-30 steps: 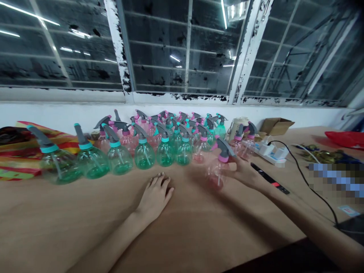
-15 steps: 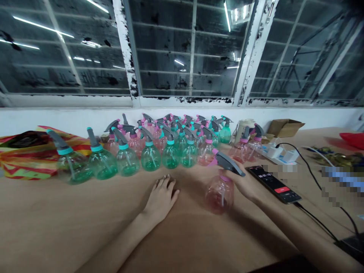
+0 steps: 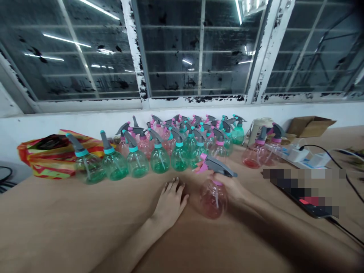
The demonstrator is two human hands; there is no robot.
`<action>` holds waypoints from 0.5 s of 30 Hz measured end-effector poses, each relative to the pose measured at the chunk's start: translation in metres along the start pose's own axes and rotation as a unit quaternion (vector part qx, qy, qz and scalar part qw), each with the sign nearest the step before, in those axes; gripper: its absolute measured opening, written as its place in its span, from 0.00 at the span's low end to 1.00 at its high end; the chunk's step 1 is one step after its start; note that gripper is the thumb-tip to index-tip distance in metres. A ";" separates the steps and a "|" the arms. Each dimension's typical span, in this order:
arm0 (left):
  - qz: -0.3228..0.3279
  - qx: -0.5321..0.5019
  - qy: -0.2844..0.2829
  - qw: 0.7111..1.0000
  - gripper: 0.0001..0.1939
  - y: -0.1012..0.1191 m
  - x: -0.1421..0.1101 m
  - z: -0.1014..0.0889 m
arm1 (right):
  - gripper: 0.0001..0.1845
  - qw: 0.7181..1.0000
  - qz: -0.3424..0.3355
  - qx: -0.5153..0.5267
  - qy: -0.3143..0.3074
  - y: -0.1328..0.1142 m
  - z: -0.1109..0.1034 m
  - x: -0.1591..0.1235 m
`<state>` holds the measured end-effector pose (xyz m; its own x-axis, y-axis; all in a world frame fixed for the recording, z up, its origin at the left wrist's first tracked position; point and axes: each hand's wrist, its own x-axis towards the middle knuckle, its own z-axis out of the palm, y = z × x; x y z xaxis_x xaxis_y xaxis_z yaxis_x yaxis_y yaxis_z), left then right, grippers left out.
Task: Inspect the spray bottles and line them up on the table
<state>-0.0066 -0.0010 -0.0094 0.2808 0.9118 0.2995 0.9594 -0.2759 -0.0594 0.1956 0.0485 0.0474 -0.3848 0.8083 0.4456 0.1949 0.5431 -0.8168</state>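
Note:
My right hand is wrapped round the neck of a pink spray bottle, under its grey and pink trigger head. Its fingertips show at the trigger, to the left of the neck. The bottle is slightly tilted and blurred; whether its base touches the table I cannot tell. Flat on the wooden table lies my left hand, fingers stretched out and holding nothing, just left of that bottle. Beyond it stands a front row of green spray bottles with turquoise collars.
Several more pink and green spray bottles crowd behind the row. Two pink bottles stand at the right, near a power strip with cables. A partly blurred-out phone lies nearby. A colourful bag sits at the left, an open cardboard box at the back right.
The view has swung left, so the background sits further right. My right hand has brought the pink spray bottle closer to my left hand, which stays flat on the table.

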 end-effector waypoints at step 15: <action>0.019 -0.003 0.003 1.000 0.18 -0.002 -0.002 -0.001 | 0.08 0.982 0.011 0.188 -0.003 -0.017 0.026 0.019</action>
<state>-0.0095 -0.0024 -0.0090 0.3170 0.8989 0.3026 0.9477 -0.3124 -0.0648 0.1615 0.0490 0.0598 -0.3895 0.8174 0.4245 -0.1432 0.4016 -0.9046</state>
